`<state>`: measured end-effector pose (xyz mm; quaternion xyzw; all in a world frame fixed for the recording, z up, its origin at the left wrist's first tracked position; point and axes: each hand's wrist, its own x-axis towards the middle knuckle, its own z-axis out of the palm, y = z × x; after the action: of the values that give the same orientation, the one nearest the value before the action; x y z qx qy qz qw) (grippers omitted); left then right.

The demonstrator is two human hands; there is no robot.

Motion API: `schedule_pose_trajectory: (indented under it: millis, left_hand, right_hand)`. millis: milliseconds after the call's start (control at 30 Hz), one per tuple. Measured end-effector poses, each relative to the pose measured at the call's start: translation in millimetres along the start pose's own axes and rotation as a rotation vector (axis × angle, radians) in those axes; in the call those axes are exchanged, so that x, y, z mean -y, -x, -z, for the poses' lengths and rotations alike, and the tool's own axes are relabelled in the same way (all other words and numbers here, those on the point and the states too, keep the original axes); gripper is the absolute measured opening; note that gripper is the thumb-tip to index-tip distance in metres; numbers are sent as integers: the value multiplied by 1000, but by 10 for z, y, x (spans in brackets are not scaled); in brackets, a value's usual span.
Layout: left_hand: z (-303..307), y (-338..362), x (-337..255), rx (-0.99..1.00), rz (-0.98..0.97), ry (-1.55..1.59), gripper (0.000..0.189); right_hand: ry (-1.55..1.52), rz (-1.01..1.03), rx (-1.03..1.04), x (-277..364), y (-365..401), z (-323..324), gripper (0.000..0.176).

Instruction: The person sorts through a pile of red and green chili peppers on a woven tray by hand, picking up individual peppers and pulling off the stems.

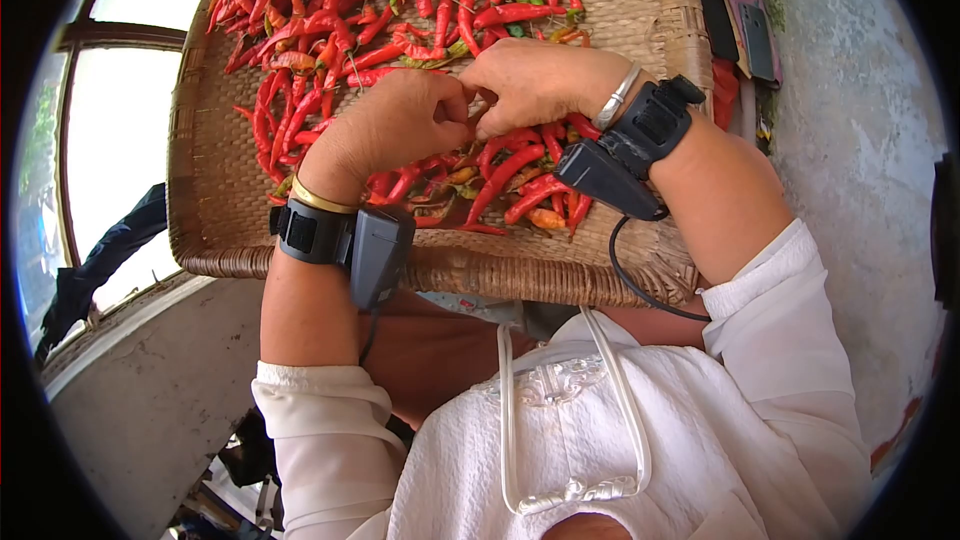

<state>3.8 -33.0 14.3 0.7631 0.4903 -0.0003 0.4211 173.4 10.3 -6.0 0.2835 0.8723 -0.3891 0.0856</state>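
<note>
Many red chili peppers point(300, 25), some of them green, orange or brownish, lie heaped in a woven basket tray point(640, 10). My left hand point(405, 118) is over the middle of the heap, its fingers curled closed. Against its fingertips, my right hand point(540, 85) is closed in a pinch. Whatever sits between the two sets of fingers is small and mostly hidden, so I cannot make it out. Just below the hands, more chili peppers point(510, 175) lie near the tray's front rim.
A window point(125, 90) with dark cloth point(110, 250) on its sill is at the left. Phones point(757, 40) lie beyond the tray's right edge, beside a rough wall point(840, 140). Both wrists carry strapped black devices point(380, 250) with cables.
</note>
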Motion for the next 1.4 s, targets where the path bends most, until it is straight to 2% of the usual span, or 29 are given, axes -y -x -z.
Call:
schedule_pose_trajectory:
  millis: [33,100,167,233,367,433,467,500,533,600,667,767,800,833,867,900,933,1000,1033,1100,1133,1167,1233,1267,1333,1400]
  left_hand:
    - [9,0,10,2,-1,0,12]
    - [39,0,40,-97,30,246,12]
    - [63,-10,82,-136,33,288,10]
    - [97,-43,110,-234,73,590,11]
    - [150,-17,162,-338,69,955,18]
    - [174,-3,190,-333,65,997,16]
    - [180,-4,219,-355,67,1054,16]
    - [183,0,222,-375,72,1113,16]
    - [179,-2,206,-375,73,1114,16]
    - [169,-7,153,-529,132,992,16]
    - [189,-7,244,-542,140,955,15]
    - [200,-27,369,-562,153,833,16]
    - [204,-28,364,-570,159,749,16]
    - [195,-21,344,-570,158,749,16]
    - [177,-8,308,-555,152,728,16]
    - [168,14,256,-541,146,706,16]
    - [171,33,214,-542,147,705,16]
    - [189,66,135,-500,57,723,16]
    - [199,85,103,-498,57,723,16]
    - [207,107,57,-494,1,827,17]
    - [208,106,56,-493,1,828,17]
    - [216,107,62,-483,-44,896,18]
    - [221,105,79,-476,-86,963,19]
    - [218,95,90,-451,-120,1030,21]
    - [204,79,73,-423,-157,1098,23]
    - [169,61,4,-619,19,891,33]
  right_hand:
    - [1,3,-21,-6,-6,-8,32]
    - [7,-17,-90,19,24,18,30]
    - [16,-35,-158,9,16,17,28]
    - [-29,55,-306,-10,-22,13,25]
    - [-1,-2,-300,75,95,205,23]
    - [-185,-51,-344,12,86,244,22]
    - [-194,84,-505,-110,29,182,23]
    - [-192,84,-506,-110,40,188,23]
    - [-213,72,-519,-99,55,193,23]
    - [-233,62,-530,-71,96,249,22]
    - [-156,-56,-331,-26,166,375,17]
    - [-264,-123,-232,-49,235,452,19]
    - [-385,-186,-330,-45,288,577,22]
    - [-555,-112,-524,-178,193,544,26]
    - [-783,-15,-599,-227,194,579,34]
    - [-1010,89,-669,-212,204,619,50]
    - [-1011,90,-668,-200,202,622,50]
    - [-710,-165,-710,-169,195,611,37]
    - [-711,-167,-711,-171,156,531,37]
    - [-433,155,-608,-149,56,281,32]
    - [-498,94,-454,12,122,279,34]
    - [-471,162,-429,25,97,218,32]
    - [-450,186,-297,68,102,208,29]
    - [-452,187,-296,80,101,210,29]
    - [-399,27,-222,93,105,223,28]
    - [-399,-39,-215,47,133,256,25]
